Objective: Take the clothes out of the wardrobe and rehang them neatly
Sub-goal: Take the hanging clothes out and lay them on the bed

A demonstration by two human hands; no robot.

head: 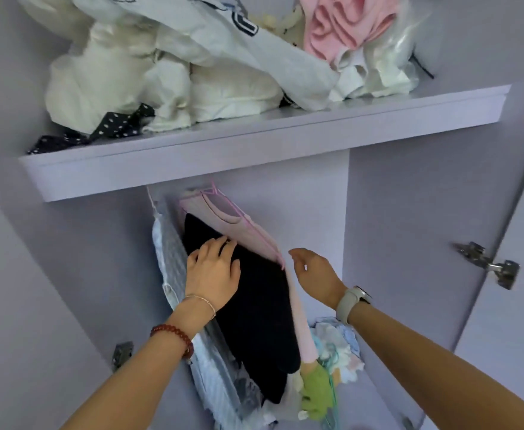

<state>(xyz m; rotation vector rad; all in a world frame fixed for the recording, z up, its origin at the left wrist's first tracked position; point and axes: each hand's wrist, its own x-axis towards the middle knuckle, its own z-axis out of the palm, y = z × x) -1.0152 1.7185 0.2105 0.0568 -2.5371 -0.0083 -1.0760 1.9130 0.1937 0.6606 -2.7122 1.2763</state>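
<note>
The left hand point(212, 271) lies flat on a black garment point(254, 305), with its fingers spread and only a little bent, so it presses the cloth and grips nothing. The right hand point(315, 273) hangs in the air just to the right of it, fingers loosely curled, holding nothing; its fingertips are near the end of a pink hanger point(254, 228) but do not touch it. That hanger carries a pale pink top point(297, 305), which hangs just behind the black garment, between the two hands. To the left of the left hand hangs a light blue and white garment point(173, 268). Below both hands, at the bottom of the wardrobe, sits a green cloth point(316, 395) and a heap of pale clothes point(338, 346). Above the hands is a shelf point(254, 141) piled with white clothes point(167, 76), a pink cloth point(344, 23) and a black spotted cloth point(114, 125). Far to the right of the right hand is a metal hinge point(487, 263) on the door.
</note>
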